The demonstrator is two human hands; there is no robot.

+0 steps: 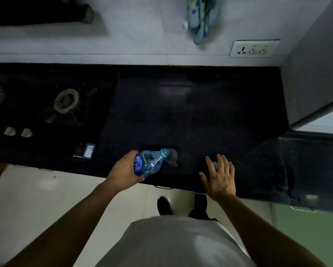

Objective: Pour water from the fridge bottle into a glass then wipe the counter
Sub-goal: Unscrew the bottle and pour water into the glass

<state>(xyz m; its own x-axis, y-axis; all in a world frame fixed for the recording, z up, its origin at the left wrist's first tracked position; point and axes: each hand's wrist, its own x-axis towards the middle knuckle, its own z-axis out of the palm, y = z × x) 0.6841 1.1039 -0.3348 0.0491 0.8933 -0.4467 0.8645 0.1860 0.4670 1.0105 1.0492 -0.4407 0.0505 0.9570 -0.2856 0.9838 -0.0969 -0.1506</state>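
Head view: pour step in hand. Left hand [123, 170] wrapped round the blue water bottle [142, 164], tilted, neck over a clear glass [173, 155] at 6 o'clock by the counter [200, 116] front edge. Can't tell whether water is flowing. Right hand [219, 178] at 5 o'clock, fingers spread over the counter, small blue thing [215, 165] under the fingertips, probably the cap. Next move needs the neck kept over the rim, then bottle upright and recapped. Wipe not started — patterned cloth [202, 18] hangs at 12 o'clock; gas hob [65, 101] at 9.
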